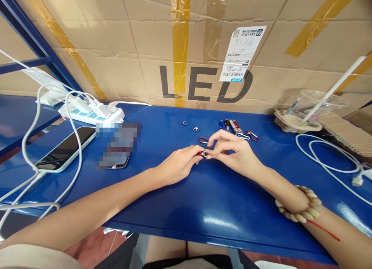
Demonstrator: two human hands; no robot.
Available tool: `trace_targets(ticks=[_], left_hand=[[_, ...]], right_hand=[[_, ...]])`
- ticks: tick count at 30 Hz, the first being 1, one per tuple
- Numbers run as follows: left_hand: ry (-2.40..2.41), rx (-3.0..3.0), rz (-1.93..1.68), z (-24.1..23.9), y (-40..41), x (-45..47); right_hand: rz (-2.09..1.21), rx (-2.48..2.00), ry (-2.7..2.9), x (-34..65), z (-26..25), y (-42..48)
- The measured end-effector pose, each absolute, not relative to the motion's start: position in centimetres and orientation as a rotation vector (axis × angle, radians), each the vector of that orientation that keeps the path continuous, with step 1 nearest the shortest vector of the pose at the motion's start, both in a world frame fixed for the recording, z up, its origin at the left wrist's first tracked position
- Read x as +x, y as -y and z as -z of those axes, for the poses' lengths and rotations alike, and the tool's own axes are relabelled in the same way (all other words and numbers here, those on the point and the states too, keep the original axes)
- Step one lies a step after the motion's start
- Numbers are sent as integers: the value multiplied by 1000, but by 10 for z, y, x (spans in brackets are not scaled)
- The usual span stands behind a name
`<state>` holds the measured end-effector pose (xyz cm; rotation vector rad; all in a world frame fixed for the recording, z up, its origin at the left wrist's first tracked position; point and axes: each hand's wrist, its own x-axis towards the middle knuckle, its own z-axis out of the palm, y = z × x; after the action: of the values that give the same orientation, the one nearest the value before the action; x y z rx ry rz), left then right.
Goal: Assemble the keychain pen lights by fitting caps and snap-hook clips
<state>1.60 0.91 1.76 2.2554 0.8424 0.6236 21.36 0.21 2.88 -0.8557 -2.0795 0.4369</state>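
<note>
My left hand (178, 165) is closed on a small red keychain flashlight (201, 153), holding it just above the blue table (209, 207). My right hand (232, 153) pinches at the flashlight's silver tip, thumb and forefinger pressed together, the other fingers raised. A red carabiner clip (202, 139) lies just behind the hands. Further back lie several small flashlights in blue, black and red (230, 125) with clips (252, 135). Two tiny metal parts (185, 123) (195, 128) rest on the table.
A phone (65, 149) on a white cable lies at the left, with a power strip (93, 113) behind it. A blurred object (117, 145) lies beside them. At the right are a plastic cup with straw (316, 106) and a coiled white cable (331, 156). A cardboard wall marked LED (203, 83) stands behind.
</note>
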Motion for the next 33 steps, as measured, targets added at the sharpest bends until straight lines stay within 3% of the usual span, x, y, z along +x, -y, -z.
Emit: trace_targets(ticks=[33], left_hand=[[-909,2250,-886,-10,-10,18]], right_hand=[[-868,-1143,1779,202,-27,1]])
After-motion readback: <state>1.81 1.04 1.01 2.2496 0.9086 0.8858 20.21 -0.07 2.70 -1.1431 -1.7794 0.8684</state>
